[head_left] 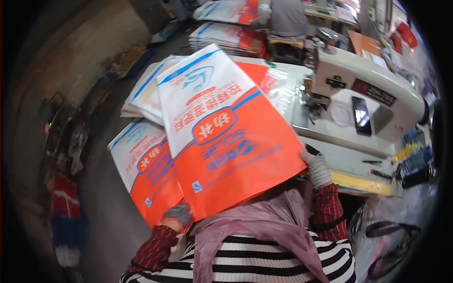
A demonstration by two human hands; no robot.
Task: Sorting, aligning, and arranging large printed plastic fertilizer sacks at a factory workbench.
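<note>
Beside the white industrial sewing machine (373, 101), to its left, a large woven sack (226, 137) printed orange and white was held tilted up over the bench (349, 160), its white end pointing away from the person and its orange end toward their chest. The left hand (178, 213), in a grey knit glove, was closed on the sack's near lower corner. The right hand (317, 169), also gloved, gripped the sack's right lower corner with the fingers curled round the edge, just in front of the machine's base. Under the held sack, farther left of the machine, lay another sack of the same print (146, 170), and behind that a spread pile of similar sacks (148, 92). A dark phone (361, 115) stood propped against the machine's arm. Behind the machine, more sack stacks (222, 37) sat near another person (288, 18) working at a distance. Black straps (391, 236) lay below the machine on the person's right side.
</note>
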